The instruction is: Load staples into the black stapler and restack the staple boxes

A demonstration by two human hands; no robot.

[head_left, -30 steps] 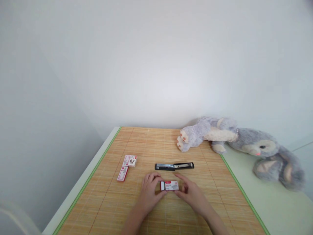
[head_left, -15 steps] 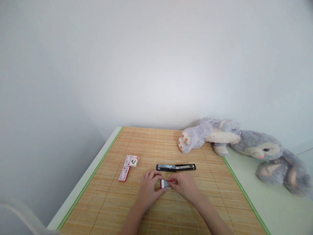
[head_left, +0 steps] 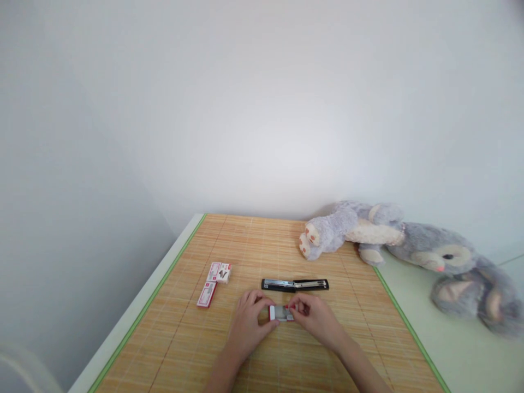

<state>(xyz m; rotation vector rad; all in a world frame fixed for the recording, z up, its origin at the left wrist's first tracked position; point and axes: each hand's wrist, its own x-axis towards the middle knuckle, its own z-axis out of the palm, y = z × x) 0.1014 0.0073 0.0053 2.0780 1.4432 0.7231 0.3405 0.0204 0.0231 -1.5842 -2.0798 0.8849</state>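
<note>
A small white and red staple box (head_left: 282, 313) lies on the mat with its top open, and grey staples show inside. My left hand (head_left: 250, 322) grips its left end between thumb and forefinger. At the box's right end, my right hand (head_left: 313, 316) is closed in a pinch, its fingertips against a red edge of the box; the exact pinch is partly hidden. Just beyond both hands lies a black stapler (head_left: 295, 285), opened out flat with its metal channel showing.
Several small red and white boxes (head_left: 207, 293) lie together on the left of the bamboo mat (head_left: 196, 349). A grey plush rabbit (head_left: 376, 232) stretches across the back right corner onto the pale green tabletop (head_left: 470, 355). A white wall stands behind the table.
My right hand has shifted slightly right, uncovering more of the grey staples in the box. The left hand keeps its grip. The whole view has tilted a little.
</note>
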